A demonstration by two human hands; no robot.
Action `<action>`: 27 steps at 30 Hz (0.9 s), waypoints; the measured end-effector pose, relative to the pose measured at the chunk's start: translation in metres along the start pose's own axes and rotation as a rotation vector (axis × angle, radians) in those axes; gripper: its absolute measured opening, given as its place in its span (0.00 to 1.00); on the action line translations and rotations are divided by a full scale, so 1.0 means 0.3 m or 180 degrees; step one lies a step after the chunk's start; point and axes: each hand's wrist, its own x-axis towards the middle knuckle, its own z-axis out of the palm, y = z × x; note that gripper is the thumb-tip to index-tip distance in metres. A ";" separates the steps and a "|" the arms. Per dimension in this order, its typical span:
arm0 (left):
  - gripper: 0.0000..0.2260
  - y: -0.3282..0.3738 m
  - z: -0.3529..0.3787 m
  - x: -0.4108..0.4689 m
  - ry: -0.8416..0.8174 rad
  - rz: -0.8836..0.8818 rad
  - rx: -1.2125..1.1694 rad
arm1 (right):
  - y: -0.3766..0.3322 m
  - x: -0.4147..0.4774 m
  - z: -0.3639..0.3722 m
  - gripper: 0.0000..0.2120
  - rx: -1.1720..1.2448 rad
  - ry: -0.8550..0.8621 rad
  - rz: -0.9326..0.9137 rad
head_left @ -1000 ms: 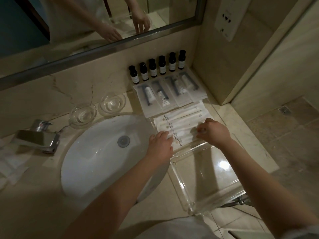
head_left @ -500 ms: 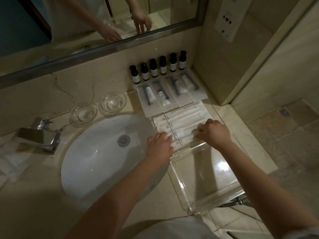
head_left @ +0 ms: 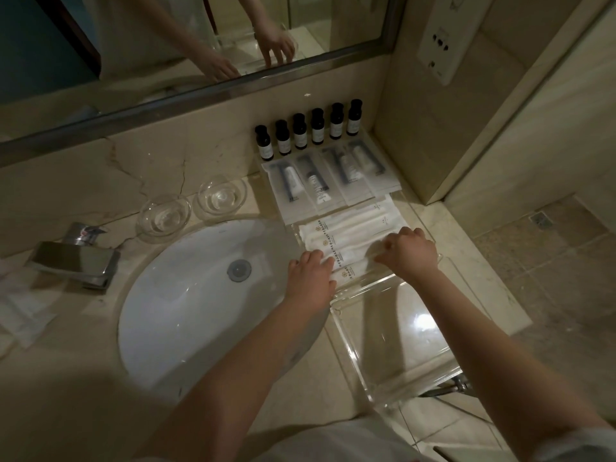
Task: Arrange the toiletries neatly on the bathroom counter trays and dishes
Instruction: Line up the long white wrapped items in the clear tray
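Observation:
Several white paper packets (head_left: 350, 235) lie stacked side by side on the far half of a clear acrylic tray (head_left: 400, 345), right of the sink. My left hand (head_left: 311, 278) touches their left ends with its fingers. My right hand (head_left: 408, 253) rests knuckles up on their right ends, fingertips pressing down. Behind them lie several plastic-wrapped toothbrush kits (head_left: 328, 181). A row of small dark bottles (head_left: 308, 135) stands against the wall. Two empty glass dishes (head_left: 165, 215) (head_left: 221, 196) sit behind the sink.
The white sink basin (head_left: 186, 311) fills the counter's middle, with a chrome faucet (head_left: 75, 258) at its left. White folded paper (head_left: 23, 315) lies at the far left. The counter ends at the right by a wall corner, above the tiled floor (head_left: 550, 261).
Both hands stay on the white packets; only their fingers shift slightly.

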 end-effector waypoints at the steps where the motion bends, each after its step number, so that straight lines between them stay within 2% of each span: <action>1: 0.19 0.001 -0.002 -0.001 0.0007 -0.0004 -0.0012 | 0.000 -0.004 0.000 0.20 -0.0020 0.0030 0.0014; 9: 0.16 -0.023 -0.020 -0.032 0.0231 0.0098 -0.0123 | -0.040 -0.066 -0.009 0.21 -0.0264 0.0252 0.0007; 13: 0.16 -0.080 -0.081 -0.083 0.0421 0.0077 -0.0206 | -0.128 -0.120 -0.054 0.21 -0.0116 0.0483 -0.0284; 19: 0.16 -0.312 -0.190 -0.257 0.0771 -0.0331 -0.0199 | -0.425 -0.245 -0.095 0.19 0.0292 0.0711 -0.1079; 27: 0.19 -0.789 -0.234 -0.606 0.0914 -0.1321 -0.0351 | -0.956 -0.386 -0.032 0.20 0.0320 0.0123 -0.2218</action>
